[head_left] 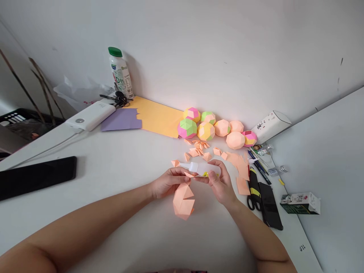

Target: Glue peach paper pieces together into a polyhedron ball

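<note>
My right hand (220, 184) is wrapped round a white glue bottle (201, 168), held on its side with the thin nozzle pointing left. My left hand (170, 182) pinches a small folded peach paper piece (189, 174) just below the nozzle. Close to the nozzle tip is another folded paper piece (175, 163). Below my hands sits a partly built peach paper ball (182, 203) with gaps on its right side. Several folded pieces (199, 146) lie scattered beyond the bottle.
Finished paper balls (206, 131) line the wall by an orange sheet (159, 115) and a purple sheet (122, 119). Scissors (254, 203), a cutter (254, 184) and a phone (270, 204) lie right. A power bank (91, 115), bottle (121, 74) and black phone (40, 176) are left.
</note>
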